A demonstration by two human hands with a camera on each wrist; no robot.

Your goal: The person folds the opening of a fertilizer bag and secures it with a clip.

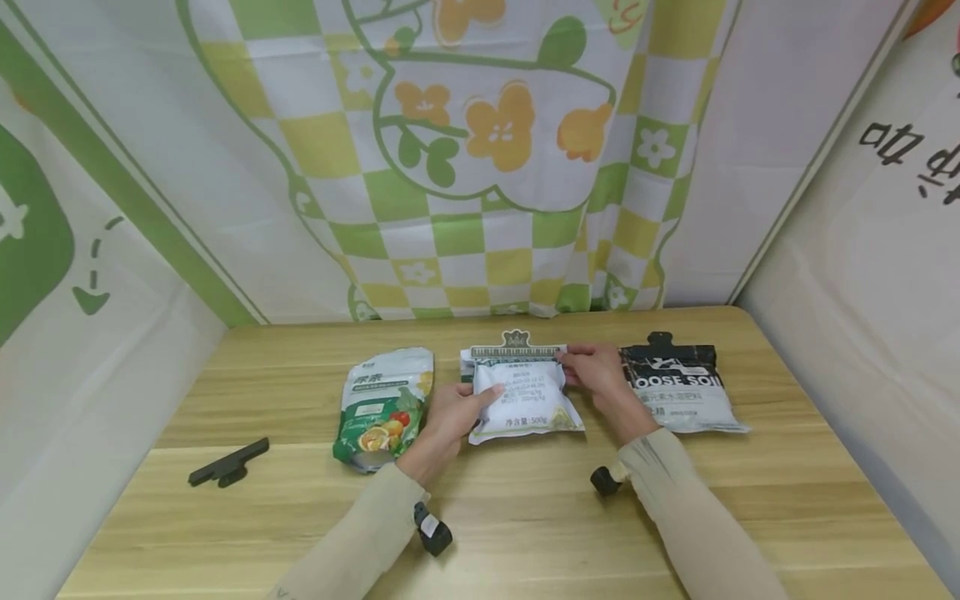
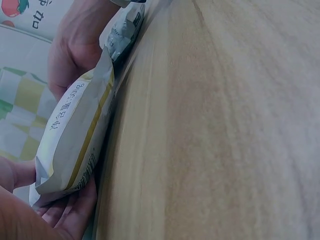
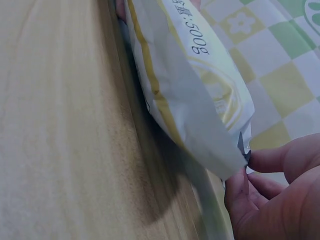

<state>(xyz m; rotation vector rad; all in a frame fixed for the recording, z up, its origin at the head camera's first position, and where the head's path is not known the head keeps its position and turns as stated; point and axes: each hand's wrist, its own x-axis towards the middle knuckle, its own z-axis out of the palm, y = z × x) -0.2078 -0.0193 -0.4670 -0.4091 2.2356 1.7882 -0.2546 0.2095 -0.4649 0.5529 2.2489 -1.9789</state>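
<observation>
A wood-grain table [image 1: 517, 533] fills the lower scene, with a checked curtain [image 1: 480, 267] in green, yellow and white hanging at 12 o'clock beyond it. A person in pale sleeves [image 1: 352, 533] works between two other packages: a black-and-white bag [image 1: 682, 396] printed "OOSE SOI", and a green-and-white pouch [image 1: 382, 412] picturing fruit. The white bag [image 1: 525, 404], marked 500g, sits in the middle of the row, with the black-and-white bag at its 3 o'clock and the pouch at its 9. The left hand [image 1: 453, 417] grips the white bag's 9 o'clock edge, thumb on top and fingers curled beneath, parted only by the bag's thickness. The right hand [image 1: 598, 373] pinches its 2 o'clock corner, thumb and fingers nearly together. A clip [image 1: 516, 350] spans the white bag's top at 12 o'clock; a loose black clip [image 1: 232, 462] lies between 8 and 9 o'clock from the pouch. Smallest are the black wrist devices [image 1: 433, 536], one at each cuff.
</observation>
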